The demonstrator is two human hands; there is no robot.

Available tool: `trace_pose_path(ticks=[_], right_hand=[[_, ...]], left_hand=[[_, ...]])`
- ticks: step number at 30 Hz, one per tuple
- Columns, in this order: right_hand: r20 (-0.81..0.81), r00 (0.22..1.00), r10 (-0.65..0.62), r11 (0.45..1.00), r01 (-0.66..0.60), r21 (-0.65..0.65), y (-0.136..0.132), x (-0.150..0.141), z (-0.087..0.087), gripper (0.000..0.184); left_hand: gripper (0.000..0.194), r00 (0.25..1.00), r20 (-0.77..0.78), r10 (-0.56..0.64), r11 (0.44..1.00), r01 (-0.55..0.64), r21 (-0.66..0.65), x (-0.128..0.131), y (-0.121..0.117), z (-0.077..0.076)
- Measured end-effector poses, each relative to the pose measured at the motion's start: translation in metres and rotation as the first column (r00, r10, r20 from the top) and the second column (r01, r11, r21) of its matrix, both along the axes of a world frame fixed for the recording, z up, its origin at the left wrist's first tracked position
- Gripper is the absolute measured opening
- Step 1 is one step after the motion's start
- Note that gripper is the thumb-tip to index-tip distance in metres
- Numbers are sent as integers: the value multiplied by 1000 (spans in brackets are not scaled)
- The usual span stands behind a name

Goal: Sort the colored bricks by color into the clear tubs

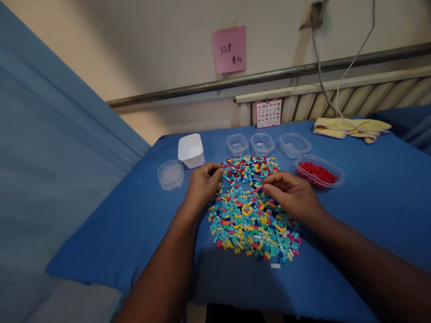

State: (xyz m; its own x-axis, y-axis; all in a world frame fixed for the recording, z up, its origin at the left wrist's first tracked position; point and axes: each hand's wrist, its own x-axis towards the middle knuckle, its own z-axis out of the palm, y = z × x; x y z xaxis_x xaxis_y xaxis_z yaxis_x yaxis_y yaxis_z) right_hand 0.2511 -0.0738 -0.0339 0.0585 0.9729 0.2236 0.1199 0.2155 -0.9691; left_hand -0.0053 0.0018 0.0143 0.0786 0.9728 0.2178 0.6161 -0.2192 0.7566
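Observation:
Small building bricks in many colours lie in a wide, loose pile (249, 211) on the blue cloth. My right hand (296, 195) hovers over the pile's right side, thumb and forefinger pinched on a small red brick (264, 185). At the pile's upper left edge is my left hand (204, 181), its thumb and forefinger brought together; whether a brick sits between those fingertips is too small to tell. Red bricks (316, 172) fill part of a clear plastic tub (339, 178) beyond my right hand.
Three clear tubs (237, 146) stand in a row behind the pile. A white bin (191, 154) and stacked clear lids (171, 175) are on the left. A yellow cloth (346, 128) lies at the back right, near a radiator (313, 98). A blue curtain (50, 134) hangs on the left.

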Motion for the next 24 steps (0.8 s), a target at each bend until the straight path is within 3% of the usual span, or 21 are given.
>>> trace_pose_path(ticks=[2, 6, 11, 14, 17, 20, 22, 24], right_hand=[[-3, 1000, 15, 1000, -15, -21, -1, -1, 1, 26], [14, 998, 55, 998, -54, -28, -3, -4, 1, 24], [61, 997, 39, 999, -39, 5, -1, -1, 0, 22], [243, 969, -31, 989, -5, 146, -1, 15, 13, 18], [471, 841, -268, 925, 87, 371, -2, 46, 32, 17], [621, 607, -496, 855, 219, 470, 2, 86, 39, 19], [728, 426, -538, 843, 273, 463, 8, 109, 35, 19], [807, 322, -494, 867, 244, 434, 13, 122, 28, 20]], left_hand=[[23, 979, -200, -30, 999, 34, 15, -4, 3, -6], [21, 855, -503, -127, 984, 172, 44, 1, 1, -16], [24, 803, -561, -199, 967, 253, 18, -1, 4, -16], [25, 783, -572, -244, 952, 305, 12, -5, 6, -16], [23, 792, -554, -256, 949, 316, 14, -7, 6, -16], [16, 846, -475, -242, 963, 268, -14, -7, 5, -14], [11, 911, -351, -217, 976, 212, -53, -7, 4, -11], [10, 974, -145, -176, 981, 162, -102, -4, 3, -7]])
